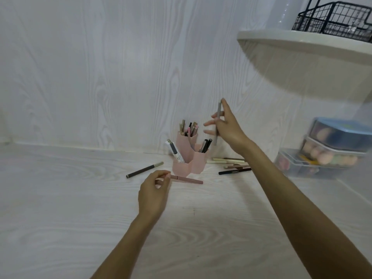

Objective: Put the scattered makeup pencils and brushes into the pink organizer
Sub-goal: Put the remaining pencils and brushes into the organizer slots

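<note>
The pink organizer (189, 162) stands on the pale wood surface against the wall, with several pencils upright in its hexagon cups. My right hand (227, 125) is raised just right of it and pinches a grey pencil (218, 113) held nearly upright. My left hand (154, 193) is low in front of the organizer and pinches the left end of a pink pencil (189, 179) that lies across the surface. A dark brown pencil (145, 169) with a gold cap lies to the left. Several pencils (233, 165) lie in a pile to the right, partly hidden by my right forearm.
A clear stacked drawer box (326, 154) with sponges and a blue lid stands at the right. A white curved shelf (302, 47) overhangs the upper right and carries a black wire basket (334, 19). The wall runs directly behind the organizer.
</note>
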Motion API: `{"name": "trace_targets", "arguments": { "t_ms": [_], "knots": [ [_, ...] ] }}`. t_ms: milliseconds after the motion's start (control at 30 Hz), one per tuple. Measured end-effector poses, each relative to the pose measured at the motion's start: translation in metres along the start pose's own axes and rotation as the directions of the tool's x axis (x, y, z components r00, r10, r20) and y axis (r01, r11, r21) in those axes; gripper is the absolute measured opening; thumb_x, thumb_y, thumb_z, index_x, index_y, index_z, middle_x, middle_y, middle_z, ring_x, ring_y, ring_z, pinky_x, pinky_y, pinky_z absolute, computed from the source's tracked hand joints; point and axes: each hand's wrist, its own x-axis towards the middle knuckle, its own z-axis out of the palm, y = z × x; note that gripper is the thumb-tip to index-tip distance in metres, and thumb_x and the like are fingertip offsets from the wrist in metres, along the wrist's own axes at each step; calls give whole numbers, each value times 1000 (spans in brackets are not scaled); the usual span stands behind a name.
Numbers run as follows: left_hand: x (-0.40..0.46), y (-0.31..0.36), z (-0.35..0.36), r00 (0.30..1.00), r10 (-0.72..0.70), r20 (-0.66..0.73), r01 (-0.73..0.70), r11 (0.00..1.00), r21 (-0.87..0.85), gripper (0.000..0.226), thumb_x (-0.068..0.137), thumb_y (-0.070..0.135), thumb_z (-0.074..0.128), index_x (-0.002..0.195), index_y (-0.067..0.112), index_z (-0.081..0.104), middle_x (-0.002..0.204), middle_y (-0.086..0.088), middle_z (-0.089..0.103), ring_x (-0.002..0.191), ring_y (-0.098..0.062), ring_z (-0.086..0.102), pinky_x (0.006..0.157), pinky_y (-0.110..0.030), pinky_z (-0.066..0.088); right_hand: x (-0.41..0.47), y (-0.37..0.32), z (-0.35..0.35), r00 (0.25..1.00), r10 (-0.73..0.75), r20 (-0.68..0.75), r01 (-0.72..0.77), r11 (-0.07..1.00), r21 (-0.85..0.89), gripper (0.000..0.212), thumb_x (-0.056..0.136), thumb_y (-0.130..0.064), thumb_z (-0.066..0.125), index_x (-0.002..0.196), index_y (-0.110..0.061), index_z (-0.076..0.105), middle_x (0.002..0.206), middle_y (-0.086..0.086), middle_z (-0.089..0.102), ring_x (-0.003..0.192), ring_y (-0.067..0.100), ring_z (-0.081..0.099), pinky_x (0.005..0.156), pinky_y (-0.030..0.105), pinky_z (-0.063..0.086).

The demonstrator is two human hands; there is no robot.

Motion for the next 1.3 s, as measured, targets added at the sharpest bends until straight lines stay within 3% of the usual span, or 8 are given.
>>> {"name": "trace_targets", "arguments": {
  "t_ms": [133,333,533,633,933,1067,1200,1300],
  "knots": [
    [-1,-1,0,1000,-19,10,19,1000,20,12,89,40,60,96,34,68,89,19,67,81,7,58,64,-13,39,29,-6,34,997,33,-65,-33,999,3,75,92,11,35,148,-23,-1,115,11,37,83,5,61,62,16,57],
    [1,0,0,998,-29,48,26,998,61,9,90,40,59,95,38,66,87,23,65,83,18,52,63,-13,36,46,21,46,992,21,-126,-34,995,-97,87,86,15,41,148,-22,-8,138,19,23,119,30,51,96,45,50],
    [1,1,2,997,-34,71,28,996,82,11,90,40,58,97,38,66,86,24,63,83,21,50,62,-9,33,48,24,50,863,-334,-379,277,940,-199,54,87,6,53,129,-20,31,90,5,54,79,21,68,68,19,55],
    [1,0,2,997,-31,70,25,996,87,12,90,41,58,98,37,66,89,22,64,83,21,50,61,-9,33,48,21,59,814,-386,-435,329,922,-203,40,89,-4,55,119,-21,37,87,4,63,72,21,66,66,28,56],
    [1,2,0,997,-35,75,28,995,96,11,90,41,59,96,37,66,89,23,64,83,20,51,61,-10,35,36,50,55,927,-357,-113,176,681,-711,29,91,-36,56,79,-14,70,93,2,74,94,19,65,77,35,50],
    [1,2,1,997,-29,71,24,997,79,9,89,41,60,96,38,66,88,24,64,79,16,54,62,-11,36,19,57,29,871,-473,-129,273,686,-674,34,97,-34,41,98,-20,72,112,-2,68,115,14,48,96,33,35],
    [0,1,1,999,-8,46,6,999,39,9,89,40,61,95,38,68,91,23,67,78,13,57,65,-13,39,-12,89,-20,868,-227,-442,-46,850,-525,35,99,-31,33,109,-21,64,115,1,66,114,22,51,97,41,43],
    [0,3,0,1000,5,10,-5,999,-44,10,89,40,61,95,37,69,91,21,69,81,12,57,67,-14,40,-51,138,-47,913,110,-393,-346,721,-600,35,97,-21,35,126,-12,53,134,11,53,126,32,42,105,44,35]
  ]
}}
